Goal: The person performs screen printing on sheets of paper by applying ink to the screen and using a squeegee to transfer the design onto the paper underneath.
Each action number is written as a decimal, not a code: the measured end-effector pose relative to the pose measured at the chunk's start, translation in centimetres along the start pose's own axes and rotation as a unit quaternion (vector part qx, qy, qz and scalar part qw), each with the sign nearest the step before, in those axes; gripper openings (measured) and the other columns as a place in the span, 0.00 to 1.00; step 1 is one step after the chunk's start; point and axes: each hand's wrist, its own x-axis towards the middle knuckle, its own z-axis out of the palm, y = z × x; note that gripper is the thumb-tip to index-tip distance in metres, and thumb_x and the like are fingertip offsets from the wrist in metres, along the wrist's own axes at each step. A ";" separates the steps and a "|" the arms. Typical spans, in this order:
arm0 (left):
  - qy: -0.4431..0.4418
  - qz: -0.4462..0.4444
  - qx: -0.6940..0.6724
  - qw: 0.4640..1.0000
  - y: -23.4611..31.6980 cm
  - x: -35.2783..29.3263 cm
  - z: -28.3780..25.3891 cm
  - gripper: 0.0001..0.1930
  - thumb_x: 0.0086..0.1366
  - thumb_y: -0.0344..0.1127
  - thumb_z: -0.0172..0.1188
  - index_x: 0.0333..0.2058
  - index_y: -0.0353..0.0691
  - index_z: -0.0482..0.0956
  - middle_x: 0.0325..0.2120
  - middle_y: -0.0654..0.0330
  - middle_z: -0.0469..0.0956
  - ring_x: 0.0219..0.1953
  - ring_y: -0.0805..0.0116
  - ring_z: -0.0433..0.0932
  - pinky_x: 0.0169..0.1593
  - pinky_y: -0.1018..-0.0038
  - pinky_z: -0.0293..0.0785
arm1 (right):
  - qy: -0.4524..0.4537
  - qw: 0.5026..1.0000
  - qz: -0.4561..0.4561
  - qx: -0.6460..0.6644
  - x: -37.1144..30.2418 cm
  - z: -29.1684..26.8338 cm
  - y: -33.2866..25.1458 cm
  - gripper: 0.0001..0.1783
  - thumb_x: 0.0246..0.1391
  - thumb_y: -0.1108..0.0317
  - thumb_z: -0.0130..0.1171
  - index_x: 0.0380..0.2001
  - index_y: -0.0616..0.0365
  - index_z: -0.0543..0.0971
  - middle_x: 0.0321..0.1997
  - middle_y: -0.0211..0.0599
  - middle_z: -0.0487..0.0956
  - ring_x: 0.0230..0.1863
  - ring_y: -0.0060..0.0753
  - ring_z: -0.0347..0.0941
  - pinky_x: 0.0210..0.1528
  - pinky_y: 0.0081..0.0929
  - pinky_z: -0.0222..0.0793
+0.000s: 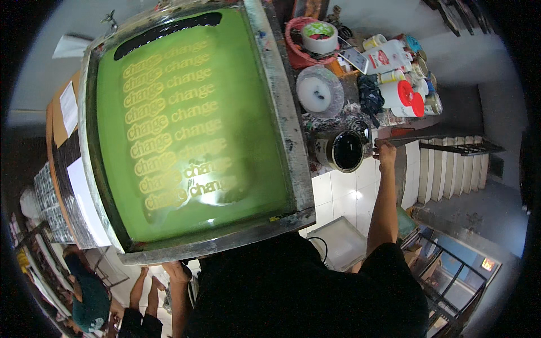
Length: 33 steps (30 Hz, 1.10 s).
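A screen-printing frame [225, 241] with green mesh [248, 101] fills the left and middle of the view. Pale lettering repeats in rows down the mesh, and a thick band of black ink [169, 35] lies along its far end. My left hand [177, 271] is at the frame's near left edge; its fingers are mostly hidden there. To the right of the frame, my right arm reaches out. My right hand [385, 153] has its fingers closed beside an uncovered tin of black ink [346, 151]; what they pinch, if anything, is too small to make out.
A tub with white contents [316, 93], a red bowl [294, 42] with a tape roll [319, 37], and red-lidded containers [397, 94] crowd the right-hand bench. Stairs [453, 169] rise at far right. Another person [90, 298] is at lower left.
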 end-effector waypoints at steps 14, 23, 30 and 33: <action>-0.022 -0.125 -0.130 0.983 1.5 1.0 -0.4 0.38 0.69 0.70 0.39 0.30 0.33 0.74 0.16 0.57 0.77 0.16 0.69 0.74 0.18 0.75 0.66 | -0.049 0.993 0.096 0.039 -1.3 3.5 -1.8 0.10 0.57 0.66 0.59 0.34 0.62 0.83 0.22 0.31 0.78 0.17 0.23 0.72 0.18 0.22 0.71; -0.002 -0.149 -0.178 0.973 2.7 1.5 0.0 0.37 0.69 0.70 0.39 0.34 0.34 0.73 0.19 0.54 0.78 0.17 0.68 0.75 0.18 0.75 0.66 | -0.041 0.976 0.042 0.208 -3.1 2.9 -4.4 0.11 0.54 0.68 0.62 0.36 0.67 0.81 0.22 0.35 0.77 0.20 0.27 0.73 0.19 0.22 0.69; -0.007 -0.096 -0.136 0.986 1.5 0.7 0.3 0.35 0.74 0.63 0.35 0.36 0.31 0.72 0.18 0.55 0.74 0.15 0.65 0.70 0.18 0.75 0.61 | -0.117 0.986 -0.018 0.116 -4.0 2.5 -12.3 0.13 0.53 0.74 0.62 0.42 0.66 0.82 0.30 0.28 0.78 0.23 0.19 0.68 0.25 0.21 0.65; 0.005 -0.152 -0.207 0.966 2.8 0.8 0.1 0.34 0.71 0.66 0.38 0.37 0.33 0.71 0.18 0.62 0.68 0.15 0.71 0.65 0.18 0.74 0.57 | -0.190 0.978 -0.089 0.001 -5.6 4.3 -17.6 0.11 0.53 0.76 0.59 0.41 0.63 0.84 0.31 0.25 0.79 0.26 0.15 0.65 0.30 0.16 0.60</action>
